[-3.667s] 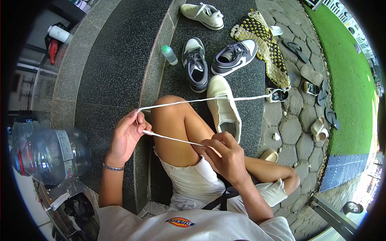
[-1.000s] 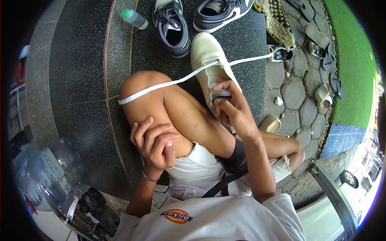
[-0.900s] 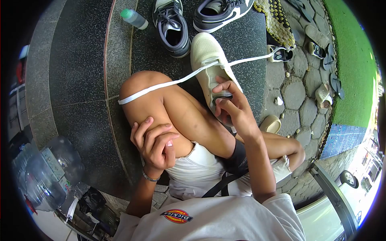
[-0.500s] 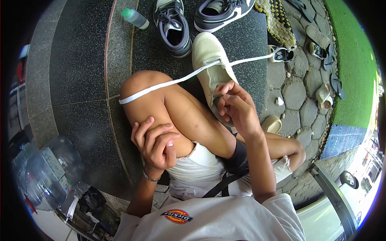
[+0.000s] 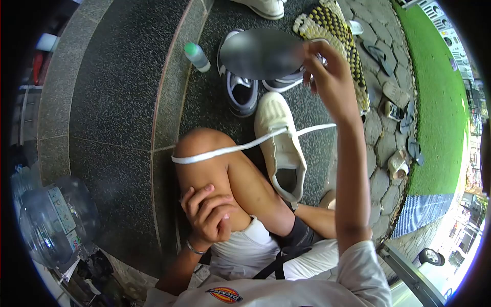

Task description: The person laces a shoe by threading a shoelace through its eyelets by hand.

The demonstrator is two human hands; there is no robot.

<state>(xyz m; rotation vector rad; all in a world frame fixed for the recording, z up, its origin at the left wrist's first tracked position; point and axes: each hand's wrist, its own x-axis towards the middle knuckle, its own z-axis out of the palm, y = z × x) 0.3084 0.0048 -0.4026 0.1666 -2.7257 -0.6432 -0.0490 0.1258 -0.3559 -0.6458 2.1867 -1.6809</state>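
A cream slip-on style shoe point(image 5: 272, 120) lies on the dark speckled step, toe away from me. A flat white lace point(image 5: 232, 150) runs through its front; one end lies over my bent knee, the other passes out of sight at my right forearm. My left hand point(image 5: 209, 212) rests on my thigh, fingers loosely bent and apart, holding nothing. Raised beyond the shoe, my right hand point(image 5: 330, 69) has bent, parted fingers, with nothing visible in them. A grey blurred oval beside its fingertips hides part of a pair of dark grey and white sneakers point(image 5: 240, 94).
A small green-capped bottle point(image 5: 197, 57) stands on the step. Beyond are a black-and-yellow woven mat point(image 5: 332, 25) and another white shoe point(image 5: 268, 7). Sandals point(image 5: 398, 163) lie on the stone paving at right, beside green turf point(image 5: 434, 128). A large clear water jug point(image 5: 56, 220) is at left.
My right hand has moved away from the cream shoe's opening, forward to beside the sneakers. My left hand stays on my thigh. The view has shifted, showing another white shoe at the top.
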